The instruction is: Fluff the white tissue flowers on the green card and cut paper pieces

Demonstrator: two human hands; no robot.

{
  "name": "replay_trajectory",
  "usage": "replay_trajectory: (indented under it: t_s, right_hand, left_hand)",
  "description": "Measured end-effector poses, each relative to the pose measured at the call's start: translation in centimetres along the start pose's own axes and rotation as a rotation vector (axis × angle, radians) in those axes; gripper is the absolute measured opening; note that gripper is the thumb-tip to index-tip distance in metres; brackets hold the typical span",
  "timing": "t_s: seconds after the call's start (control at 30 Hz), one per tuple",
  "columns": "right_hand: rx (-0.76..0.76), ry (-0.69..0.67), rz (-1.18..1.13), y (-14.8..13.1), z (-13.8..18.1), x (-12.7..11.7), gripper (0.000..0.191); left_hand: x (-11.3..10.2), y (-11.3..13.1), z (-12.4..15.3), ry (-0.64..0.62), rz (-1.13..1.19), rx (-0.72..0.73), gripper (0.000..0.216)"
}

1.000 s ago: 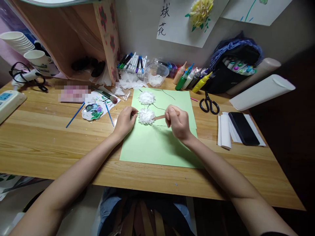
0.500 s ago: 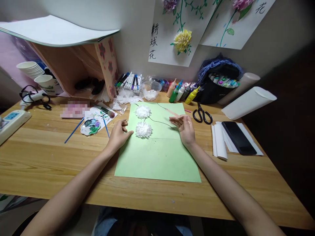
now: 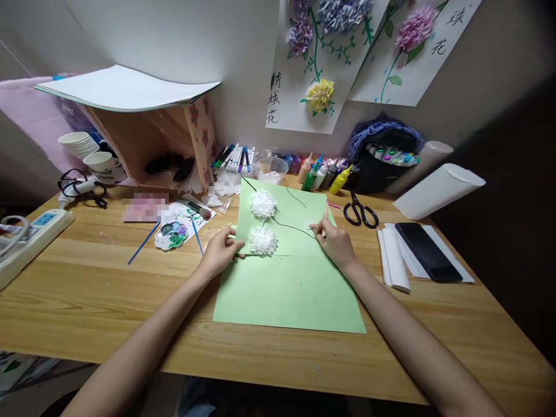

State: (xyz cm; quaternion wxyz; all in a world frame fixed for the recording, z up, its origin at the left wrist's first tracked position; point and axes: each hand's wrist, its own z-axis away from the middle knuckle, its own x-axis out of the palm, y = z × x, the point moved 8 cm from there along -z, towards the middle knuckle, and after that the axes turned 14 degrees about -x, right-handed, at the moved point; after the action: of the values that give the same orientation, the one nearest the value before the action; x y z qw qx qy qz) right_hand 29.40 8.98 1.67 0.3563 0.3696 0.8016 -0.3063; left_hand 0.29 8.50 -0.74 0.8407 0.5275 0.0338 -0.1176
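At eight o'clock on the upper pale-green rectangular paper sheet (image 3: 299,205), the left hand (image 3: 218,253) pinches its edge; at four, the right hand (image 3: 337,242) curls closed fingers round one slim pinkish stick (image 3: 326,209). One lower green sheet (image 3: 289,301), two fluffy white pompoms (image 3: 263,205) at ten and eight! Looks like sheet-positioning, calling for a level grip.

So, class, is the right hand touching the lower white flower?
Apart. The head view shows a clear stretch of green paper between the right hand and the lower white flower.
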Motion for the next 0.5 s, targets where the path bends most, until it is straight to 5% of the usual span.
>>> replay_trajectory:
  t_s: [0.17, 0.37, 0.5]
  right_hand:
    - [-0.076, 0.058, 0.087, 0.0, 0.0, -1.5, 0.015]
    - [0.001, 0.465, 0.305, 3.6, 3.1, -7.9, 0.002]
    - [-0.048, 0.436, 0.356, 4.4, 3.8, -8.4, 0.001]
  left_hand:
    - [0.0, 0.6, 0.4, -0.017, 0.092, 0.050, 0.037]
    - [-4.1, 3.3, 1.3, 0.111, 0.164, 0.176, 0.040]
    - [-6.4, 4.9, 1.9, 0.133, 0.240, 0.255, 0.048]
